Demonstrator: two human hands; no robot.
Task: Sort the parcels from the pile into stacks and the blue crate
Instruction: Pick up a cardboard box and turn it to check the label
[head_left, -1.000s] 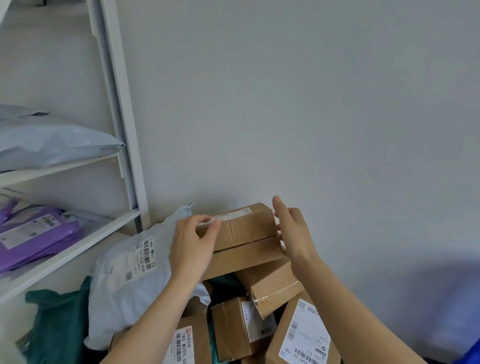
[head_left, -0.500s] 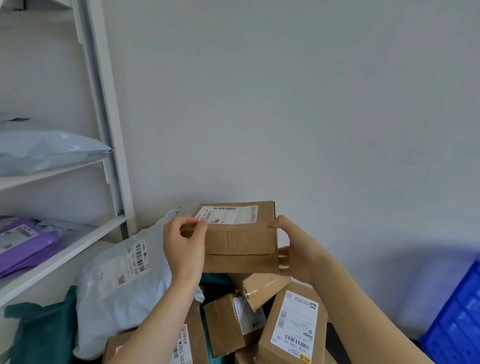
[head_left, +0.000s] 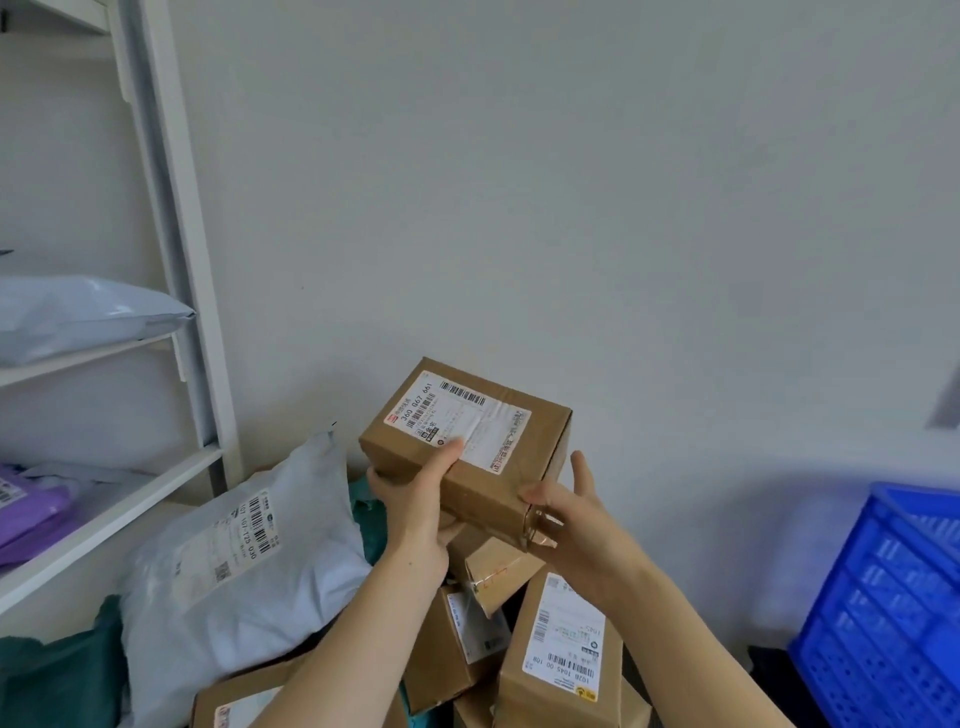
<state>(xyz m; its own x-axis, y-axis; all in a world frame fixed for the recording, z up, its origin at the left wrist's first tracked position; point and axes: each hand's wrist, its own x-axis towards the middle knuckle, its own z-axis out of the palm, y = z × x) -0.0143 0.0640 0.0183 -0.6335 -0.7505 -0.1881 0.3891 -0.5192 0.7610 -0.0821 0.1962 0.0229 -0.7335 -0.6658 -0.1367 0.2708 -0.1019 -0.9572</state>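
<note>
Box (head_left: 483, 467): held just above the pile (head_left: 498, 639), tilted, with the label (head_left: 457, 421) facing up and toward the camera.
Left hand (head_left: 415, 499): clamped on the box's near left corner, thumb on top at the label's edge, fingers underneath.
Right hand (head_left: 571, 514): gripping the near right corner, thumb on the front face by the tape (head_left: 540, 525), fingers up along the end.
Weight: judged light to moderate, going by the easy lift.
Stiffness: rigid cardboard with square corners, unlikely to sag or crush under a firm squeeze.
Slip: plain card gives good friction; the glossy tape and label look slicker and are best avoided.
Best hold: opposite ends or corners, palms in, one set of fingers beneath.
Pile edges: loose boxes leaning at odd angles right under the held one; probably easy to nudge over on a low pass.
Bag (head_left: 234, 551): soft grey mailer on the pile's left side, slumped against it.
Shelf (head_left: 109, 519): left of the pile, its front edge jutting out.
Wall (head_left: 571, 208): directly behind the pile, so no room backward.
Crate (head_left: 883, 597): right of the pile, well apart, rim lower than the held box.
Open room: above the pile and across to its right.
</note>
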